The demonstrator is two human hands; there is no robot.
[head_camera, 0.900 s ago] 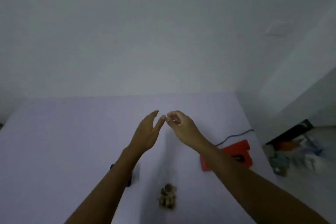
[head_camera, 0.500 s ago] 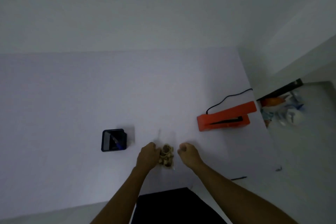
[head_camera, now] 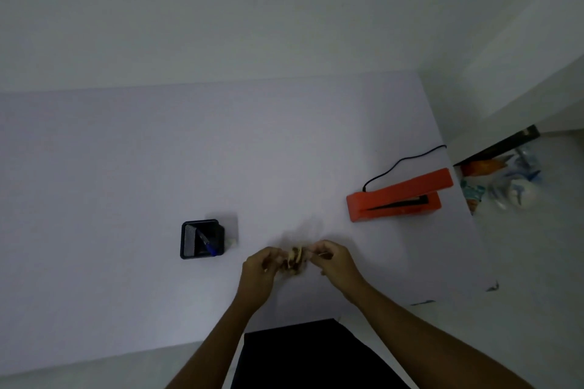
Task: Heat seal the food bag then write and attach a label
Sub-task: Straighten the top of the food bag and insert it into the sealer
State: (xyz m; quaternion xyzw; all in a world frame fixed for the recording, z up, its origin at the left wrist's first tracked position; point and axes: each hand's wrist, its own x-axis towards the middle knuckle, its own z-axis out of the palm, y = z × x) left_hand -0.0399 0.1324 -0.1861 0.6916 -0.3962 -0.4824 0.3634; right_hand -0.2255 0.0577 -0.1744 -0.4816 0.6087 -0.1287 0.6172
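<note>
A small clear food bag (head_camera: 294,259) with brown and beige pieces inside is held just above the white table (head_camera: 126,167), between both hands. My left hand (head_camera: 264,265) pinches its left side and my right hand (head_camera: 331,257) pinches its right side. The bag itself is blurred, and its top edge is hard to make out. An orange heat sealer (head_camera: 398,196) lies to the right with its jaw slightly open and a black cord (head_camera: 398,163) running back. A black mesh pen holder (head_camera: 201,238) with a blue pen (head_camera: 207,243) stands to the left.
A small white scrap (head_camera: 233,242) lies beside the pen holder. The table's right edge drops to a floor with a pile of bags and wrappers (head_camera: 502,183). My dark lap (head_camera: 316,357) is at the near table edge.
The view tilted down from the wall to the table. My hands came down from mid-air, closed on the food bag and lifted it slightly.
</note>
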